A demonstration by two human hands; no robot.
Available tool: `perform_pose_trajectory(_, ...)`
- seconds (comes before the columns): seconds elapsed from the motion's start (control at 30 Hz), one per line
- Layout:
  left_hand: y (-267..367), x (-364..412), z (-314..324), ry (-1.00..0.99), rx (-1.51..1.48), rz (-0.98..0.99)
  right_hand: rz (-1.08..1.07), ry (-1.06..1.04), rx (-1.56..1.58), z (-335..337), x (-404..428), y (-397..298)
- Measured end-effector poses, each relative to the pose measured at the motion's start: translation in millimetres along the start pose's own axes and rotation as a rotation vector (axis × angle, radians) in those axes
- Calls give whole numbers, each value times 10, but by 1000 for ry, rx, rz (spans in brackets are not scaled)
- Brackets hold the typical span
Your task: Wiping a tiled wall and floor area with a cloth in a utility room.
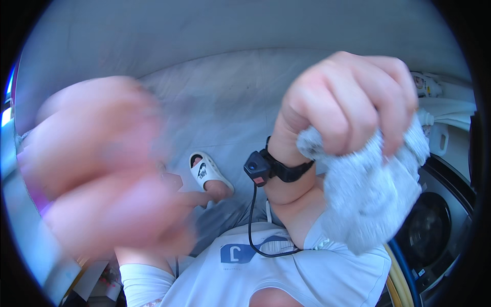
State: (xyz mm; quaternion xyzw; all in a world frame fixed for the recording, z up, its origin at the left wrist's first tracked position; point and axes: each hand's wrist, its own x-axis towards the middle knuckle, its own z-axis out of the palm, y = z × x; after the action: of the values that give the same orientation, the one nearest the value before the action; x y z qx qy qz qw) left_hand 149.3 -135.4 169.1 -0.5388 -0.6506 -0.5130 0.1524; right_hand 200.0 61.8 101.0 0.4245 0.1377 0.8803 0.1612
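Note:
My right hand is raised at the right, its fingers closed on a bunched light grey cloth that hangs below it. A black strap with a small camera and a cable sits on my right wrist. My left hand is a large motion blur at the left, close to the camera; its fingers and anything in them cannot be made out. A pinkish-purple patch shows along its outer edge.
Below lies a grey floor with one foot in a white slide sandal. A front-loading washing machine stands at the right, with white plastic containers above it. Boxes are at the lower left.

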Motion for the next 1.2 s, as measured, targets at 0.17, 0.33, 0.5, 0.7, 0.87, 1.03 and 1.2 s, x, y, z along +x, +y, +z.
perform_pose_trajectory(0.17,-149,-170,357,-359,-91,-74,39,-39,-27,-438,-1,-73)
perform_pose_trajectory(0.33,-158,-305,638,-373,-181,-269,11,-4,-132,-699,-96,-205)
perform_pose_trajectory(0.5,-188,-358,657,-227,-229,-365,128,-16,-183,-923,-206,-309)
perform_pose_trajectory(0.7,-335,-427,584,-153,-268,-280,131,94,-242,-995,-274,-284)
perform_pose_trajectory(0.87,-498,-486,340,-157,-152,-324,87,218,-265,-1053,-416,-584)
perform_pose_trajectory(1.03,-873,-700,137,-141,-40,-465,42,20,-1324,-1052,-530,-1298)
perform_pose_trajectory(1.2,-1396,-1159,32,-138,9,-627,-359,1005,-1334,-1009,-758,-1443)
